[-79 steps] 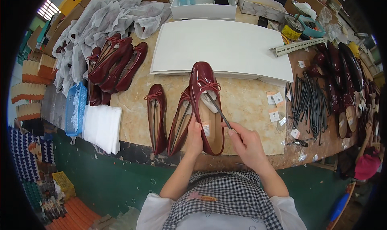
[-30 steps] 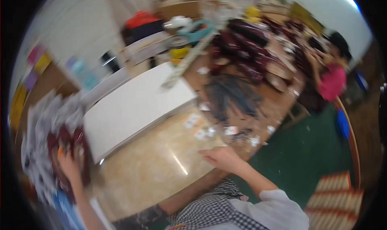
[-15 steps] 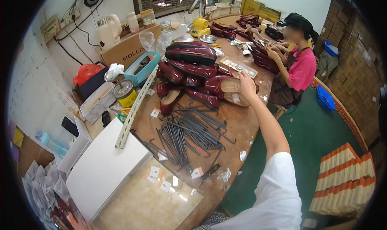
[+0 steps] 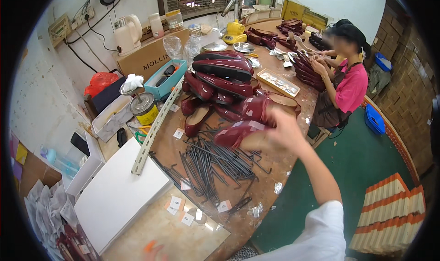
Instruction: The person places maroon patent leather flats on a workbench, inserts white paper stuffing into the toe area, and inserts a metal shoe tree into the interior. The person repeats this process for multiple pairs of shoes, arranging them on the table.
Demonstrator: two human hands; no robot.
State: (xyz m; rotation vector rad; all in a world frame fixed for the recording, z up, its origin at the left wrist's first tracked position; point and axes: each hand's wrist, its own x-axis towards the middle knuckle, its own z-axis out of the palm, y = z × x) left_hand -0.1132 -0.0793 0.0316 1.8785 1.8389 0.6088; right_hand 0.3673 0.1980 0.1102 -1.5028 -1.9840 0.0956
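The right hand (image 4: 284, 130) is reaching in from the lower right of the frame to the centre, blurred by motion. It is closing around a glossy dark red flat shoe (image 4: 236, 133) and holding it just above the workbench (image 4: 270, 169); how tightly the fingers are gripping cannot be told. The left hand is lying outside the frame.

Directly below the shoe, a loose pile of thin dark metal rods (image 4: 211, 162) is covering the centre of the brown bench top. Above the hand, a heap of matching red shoes (image 4: 220, 80) is crowding the bench, too overlapped to count. Bare bench surface is showing only to the right of the rods, up to the curved bench edge.

Left of the rods, one long perforated metal rail (image 4: 156, 126) is lying diagonally beside one flat white board (image 4: 117, 194). At the upper right, another person (image 4: 348, 84) in a pink top is sitting at the bench edge.
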